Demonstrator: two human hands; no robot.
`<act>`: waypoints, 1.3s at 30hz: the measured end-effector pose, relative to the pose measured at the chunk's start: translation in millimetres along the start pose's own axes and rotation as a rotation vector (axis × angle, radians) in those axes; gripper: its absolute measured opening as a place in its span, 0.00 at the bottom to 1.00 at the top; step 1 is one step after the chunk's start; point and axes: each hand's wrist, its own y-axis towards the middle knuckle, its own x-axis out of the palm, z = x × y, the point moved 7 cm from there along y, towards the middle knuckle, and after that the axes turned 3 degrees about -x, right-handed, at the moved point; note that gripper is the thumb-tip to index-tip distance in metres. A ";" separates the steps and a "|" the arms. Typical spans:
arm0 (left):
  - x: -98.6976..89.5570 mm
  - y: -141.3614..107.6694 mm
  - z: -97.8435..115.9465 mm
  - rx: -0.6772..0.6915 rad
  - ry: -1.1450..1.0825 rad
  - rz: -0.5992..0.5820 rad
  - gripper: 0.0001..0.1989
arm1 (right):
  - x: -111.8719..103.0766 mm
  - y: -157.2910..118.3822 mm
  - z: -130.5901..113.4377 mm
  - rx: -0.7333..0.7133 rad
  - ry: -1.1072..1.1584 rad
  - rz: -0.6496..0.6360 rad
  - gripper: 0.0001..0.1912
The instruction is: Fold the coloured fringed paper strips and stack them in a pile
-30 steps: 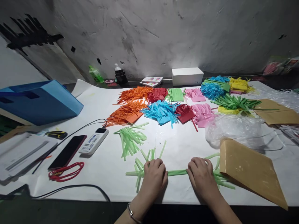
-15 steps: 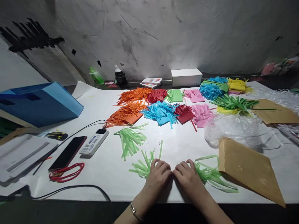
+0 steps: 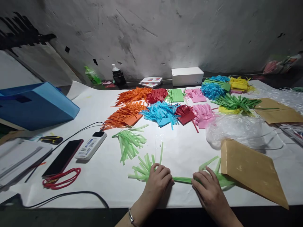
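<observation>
A light green tissue paper tassel [image 3: 182,179] lies across the near part of the white table covering, its narrow rolled middle bare between my hands. My left hand [image 3: 159,181] is closed on its left part, and fringed strips fan out beyond the fingers. Over the right part, my right hand [image 3: 208,186] has its fingers curled around the paper, with loose strips spreading toward a brown envelope. A second light green tassel [image 3: 129,142] lies flat ahead of my left hand. The fingertips of both hands are partly hidden.
Bundles of fringed paper, orange [image 3: 127,115], blue [image 3: 163,113] and pink [image 3: 203,115], lie farther back. At right are the brown envelope [image 3: 253,170] and clear plastic [image 3: 234,130]. A phone [image 3: 62,157], white device [image 3: 91,146] and blue box [image 3: 44,107] are at left.
My right hand has moved right, away from my left, and the rolled green middle now shows between them. My left hand stays nearly in place. The view has shifted slightly.
</observation>
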 end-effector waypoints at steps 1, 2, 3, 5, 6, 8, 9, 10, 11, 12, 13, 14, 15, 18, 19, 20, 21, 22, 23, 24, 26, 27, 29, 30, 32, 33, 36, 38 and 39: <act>0.7 0.8 0.4 0.000 0.007 -0.009 0.08 | 1.2 -0.1 -1.1 0.029 0.002 0.011 0.11; 1.7 1.9 0.5 -0.013 0.016 -0.027 0.07 | 2.5 0.7 -1.9 0.066 0.004 0.022 0.11; 3.0 3.3 0.5 -0.039 0.031 -0.053 0.06 | 3.9 2.2 -2.1 0.109 0.002 0.032 0.10; 5.2 6.9 -0.2 -0.121 0.088 -0.115 0.06 | 6.2 6.3 -0.9 0.205 -0.019 0.046 0.11; 5.5 8.8 -0.4 -0.163 0.129 -0.141 0.06 | 6.9 8.3 0.2 0.249 -0.039 0.052 0.11; 3.8 13.4 0.7 -0.207 0.201 -0.161 0.05 | 8.0 11.9 2.9 0.320 -0.098 0.060 0.11; 2.8 15.7 2.0 -0.203 0.220 -0.160 0.06 | 8.2 13.2 3.9 0.341 -0.129 0.065 0.11; 2.4 17.6 3.5 -0.182 0.225 -0.161 0.06 | 9.3 14.6 4.1 0.339 -0.148 0.059 0.10; 3.0 19.0 5.5 -0.142 0.218 -0.164 0.06 | 11.4 16.3 2.6 0.306 -0.151 0.039 0.11; 4.5 19.4 7.9 -0.086 0.206 -0.171 0.07 | 14.4 17.8 -0.5 0.248 -0.143 0.010 0.13; 6.8 18.8 10.4 -0.023 0.199 -0.180 0.07 | 17.9 18.9 -4.8 0.175 -0.128 -0.029 0.14; 9.8 17.3 12.9 0.041 0.193 -0.187 0.07 | 21.4 19.4 -9.3 0.102 -0.114 -0.066 0.15; 13.0 15.5 14.6 0.089 0.178 -0.191 0.07 | 24.6 19.4 -12.9 0.046 -0.107 -0.102 0.14; 21.5 12.9 13.2 0.098 0.095 -0.182 0.07 | 30.7 21.4 -15.5 -0.006 -0.143 -0.135 0.08; 23.3 13.7 11.2 0.067 0.064 -0.178 0.07 | 32.6 23.4 -15.2 -0.013 -0.157 -0.133 0.06; 23.9 15.3 9.3 0.030 0.038 -0.174 0.08 | 34.3 25.9 -14.7 -0.023 -0.171 -0.126 0.06; 23.1 17.2 7.7 -0.007 0.018 -0.171 0.08 | 35.5 28.6 -14.4 -0.040 -0.181 -0.118 0.08; 20.6 19.2 6.9 -0.040 -0.001 -0.170 0.08 | 35.7 31.4 -14.2 -0.060 -0.185 -0.107 0.11; 16.3 21.0 6.7 -0.071 -0.028 -0.171 0.08 | 34.6 34.0 -14.3 -0.083 -0.183 -0.099 0.13; 10.6 22.3 7.6 -0.092 -0.050 -0.172 0.08 | 31.8 36.4 -15.0 -0.108 -0.177 -0.092 0.14; -1.8 22.9 9.7 -0.163 -0.184 -0.193 0.09 | 20.0 40.3 -18.6 -0.157 -0.158 -0.074 0.16; -6.1 22.1 10.1 -0.228 -0.319 -0.219 0.10 | 11.2 42.0 -21.7 -0.183 -0.138 -0.060 0.16; -8.0 18.4 10.4 -0.423 -0.687 -0.279 0.12 | -9.3 45.8 -29.9 -0.241 -0.082 -0.021 0.15; -6.1 16.3 11.7 -0.533 -0.887 -0.301 0.13 | -19.8 47.8 -34.2 -0.269 -0.052 0.004 0.15; -1.7 14.9 17.4 -0.695 -1.187 -0.307 0.15 | -37.6 51.8 -40.8 -0.309 -0.002 0.052 0.13; -0.2 15.9 20.7 -0.741 -1.281 -0.292 0.17 | -44.5 53.5 -42.5 -0.313 0.021 0.079 0.12; 0.3 22.7 30.1 -0.764 -1.374 -0.210 0.18 | -57.2 55.6 -39.9 -0.247 0.171 0.173 0.11; -1.7 27.5 34.5 -0.725 -1.333 -0.125 0.17 | -57.4 53.3 -33.3 -0.142 0.321 0.223 0.12; -2.6 29.5 36.0 -0.706 -1.309 -0.077 0.17 | -55.0 51.0 -29.5 -0.082 0.383 0.241 0.12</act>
